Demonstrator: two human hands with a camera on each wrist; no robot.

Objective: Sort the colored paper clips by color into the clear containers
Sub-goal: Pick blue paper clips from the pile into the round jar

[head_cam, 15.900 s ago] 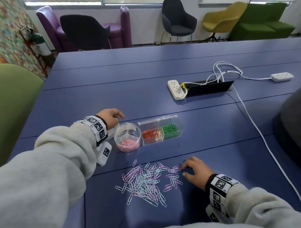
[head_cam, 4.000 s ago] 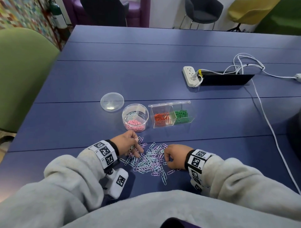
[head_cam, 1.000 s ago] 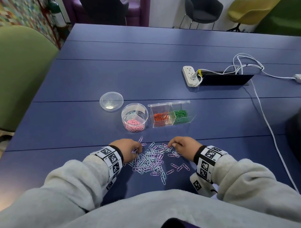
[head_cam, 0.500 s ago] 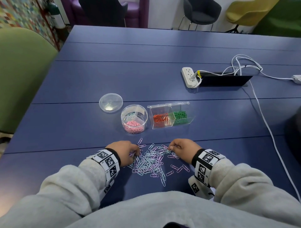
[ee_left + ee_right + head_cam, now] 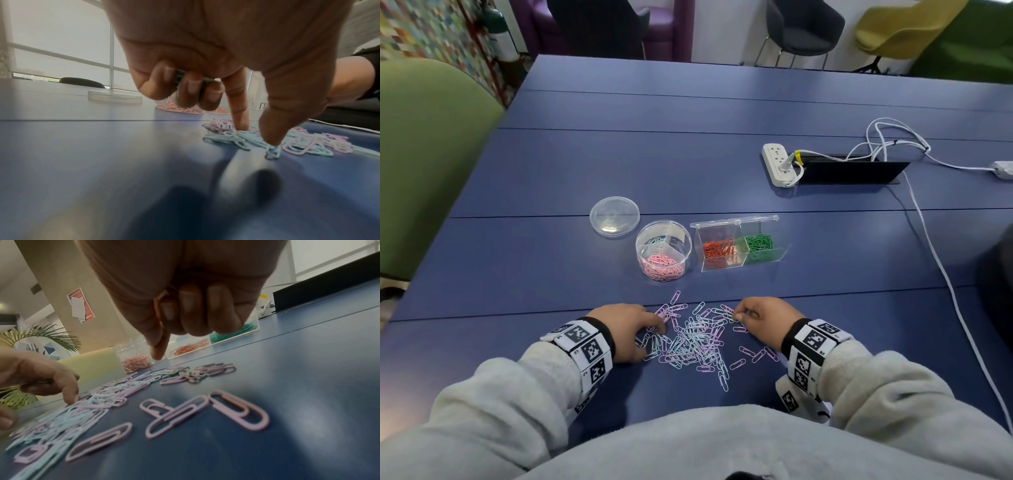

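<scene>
A loose pile of light blue and lilac paper clips (image 5: pixel 690 341) lies on the blue table just in front of me. My left hand (image 5: pixel 654 329) is at its left edge. In the left wrist view, thumb and forefinger of the left hand (image 5: pixel 256 136) pinch a light blue clip (image 5: pixel 236 138), while the other fingers curl over more clips. My right hand (image 5: pixel 738 317) works the far right edge, its curled fingers pinching a clip whose colour I cannot read. Beyond the pile stand a round container (image 5: pixel 663 250) holding pink clips and a rectangular container (image 5: pixel 739 245) holding orange and green ones.
The round lid (image 5: pixel 615 216) lies left of and behind the round container. A white power strip (image 5: pixel 779 164), a black cable hatch (image 5: pixel 849 171) and a white cable (image 5: pixel 941 270) occupy the right side. Several lilac clips (image 5: pixel 205 410) lie apart near my right wrist.
Both hands stay at the pile with only small finger shifts over the last second. About 16 s ago the left hand was up beside the round container.
</scene>
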